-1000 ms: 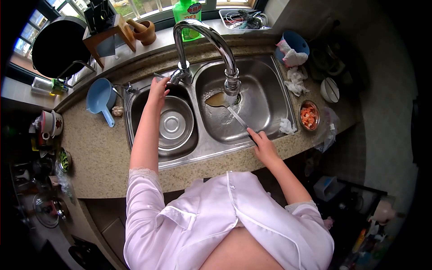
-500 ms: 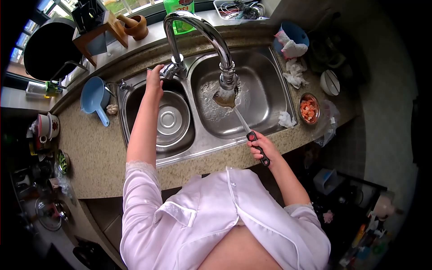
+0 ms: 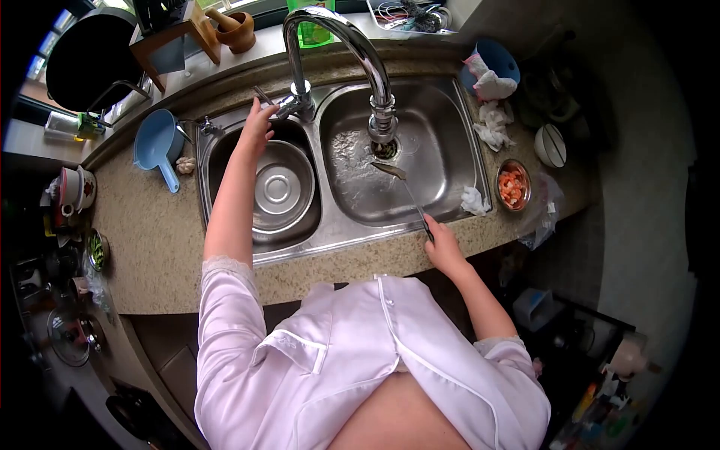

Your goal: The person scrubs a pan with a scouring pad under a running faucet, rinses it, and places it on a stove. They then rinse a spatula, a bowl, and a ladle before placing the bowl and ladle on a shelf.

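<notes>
Over the right sink basin [image 3: 444, 165], my right hand [image 3: 446, 251] is wrapped round the black handle of a metal spatula [image 3: 390, 171]. Its blade is turned edge-on, below the faucet spout. My left hand [image 3: 257, 127] is beside the lever of the chrome faucet [image 3: 360, 41], fingers spread and reaching toward it. No stream shows under the spout, though wet ripples lie on the basin floor. A round steel pan [image 3: 283, 187] rests in the left basin, beneath my left forearm.
Left of the sink lies a blue water scoop [image 3: 156, 142] near a garlic bulb [image 3: 185, 165]. A bowl of orange-red pieces [image 3: 513, 184], crumpled tissues [image 3: 493, 124], a white bowl [image 3: 550, 145] and a blue container [image 3: 491, 67] stand on the right. A wooden mortar [image 3: 236, 34] is on the sill.
Water from the spout has stopped. The spatula has turned from blade-face-up to edge-on and come out from directly under the spout. My left hand's fingers have spread beside the lever, which now stands raised.
</notes>
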Available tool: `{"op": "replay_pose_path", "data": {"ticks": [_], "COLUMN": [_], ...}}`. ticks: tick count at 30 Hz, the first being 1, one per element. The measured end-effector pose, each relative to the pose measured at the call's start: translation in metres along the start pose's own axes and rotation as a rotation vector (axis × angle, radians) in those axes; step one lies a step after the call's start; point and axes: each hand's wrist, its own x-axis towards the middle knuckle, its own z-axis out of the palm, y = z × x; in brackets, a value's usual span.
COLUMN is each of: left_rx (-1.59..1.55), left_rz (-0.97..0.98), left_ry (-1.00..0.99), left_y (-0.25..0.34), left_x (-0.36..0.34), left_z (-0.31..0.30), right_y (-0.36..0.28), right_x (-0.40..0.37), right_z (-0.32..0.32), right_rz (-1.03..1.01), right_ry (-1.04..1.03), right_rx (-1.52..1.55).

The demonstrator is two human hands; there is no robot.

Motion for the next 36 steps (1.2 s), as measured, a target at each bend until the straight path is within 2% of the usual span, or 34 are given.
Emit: {"op": "replay_pose_path", "data": {"ticks": [1,3,5,7,8,9,11,12,13,15,16,18,19,20,21,22,23,26,28,29,31,33,35,36], "left_rx": [-0.001,-0.007,0.122,0.15,0.158,0.19,0.413,0.63,0.855,1.049,1.094,1.001,0.96,0.991,0.958,1.092,1.08,1.061,0.927,0.924,0.893,0.907,0.783,0.757], "left_rz": [0.006,-0.039,0.001,-0.018,-0.038,-0.016,0.21,0.453,0.69,0.733,0.598,0.645,0.685,0.642,0.705,0.667,0.646,0.683,0.608,0.602,0.544,0.563,0.516,0.428], "left_ry": [0.013,0.029,0.04,0.019,0.001,0.024,0.123,0.223,0.324,0.149,0.072,0.131,0.22,0.175,0.25,0.276,0.311,0.441,0.56,0.586,0.636,0.719,0.644,0.565], "left_y": [-0.013,-0.048,-0.079,-0.108,-0.124,-0.142,-0.158,-0.161,-0.161,-0.176,-0.165,-0.171,-0.177,-0.175,-0.172,-0.173,-0.175,-0.192,-0.198,-0.205,-0.215,-0.223,-0.234,-0.241], "left_x": [-0.009,-0.022,-0.05,-0.079,-0.09,-0.098,-0.129,-0.147,-0.166,-0.184,-0.204,-0.222,-0.23,-0.243,-0.261,-0.274,-0.287,-0.312,-0.338,-0.348,-0.366,-0.383,-0.405,-0.415], "left_z": [0.002,0.003,0.004,0.002,-0.002,-0.006,-0.009,-0.006,-0.002,-0.005,0.002,0.008,0.009,0.008,0.012,0.013,0.014,-0.007,-0.017,-0.021,-0.034,-0.045,-0.056,-0.064], "right_y": [0.005,0.021,0.018,0.024,0.016,0.014,0.015,0.008,0.012,0.028,0.037,0.033,0.03,0.03,0.028,0.028,0.031,0.015,0.018,0.022,0.024,0.025,0.027,0.019], "right_x": [0.0,0.003,0.002,0.004,0.003,0.004,-0.002,-0.005,-0.003,0.012,0.02,0.015,0.014,0.017,0.022,0.028,0.038,0.027,0.018,0.017,0.023,0.012,-0.001,-0.01], "right_z": [0.003,0.009,0.001,-0.011,-0.024,-0.027,-0.03,-0.034,-0.035,-0.04,-0.041,-0.037,-0.035,-0.03,-0.03,-0.032,-0.036,-0.03,-0.024,-0.027,-0.034,-0.025,-0.015,-0.016], "right_rz": [-0.013,-0.111,-0.178,-0.044,-0.006,-0.035,-0.115,-0.136,-0.164,-0.211,-0.245,-0.297,-0.373,-0.472,-0.453,-0.424,-0.469,-0.47,-0.655,-0.678,-0.529,-0.549,-0.643,-0.561], "right_ry": [-0.002,0.132,0.19,0.022,-0.081,-0.084,0.07,0.16,0.145,0.019,-0.108,-0.063,0.027,0.101,0.022,-0.044,-0.172,-0.225,0.105,0.098,-0.194,-0.146,0.163,0.09], "right_rx": [0.0,0.155,0.119,-0.195,-0.274,-0.275,-0.157,-0.085,-0.086,-0.239,-0.322,-0.277,-0.139,-0.015,-0.098,-0.184,-0.262,-0.295,-0.091,-0.095,-0.269,-0.191,-0.19,-0.271]}}
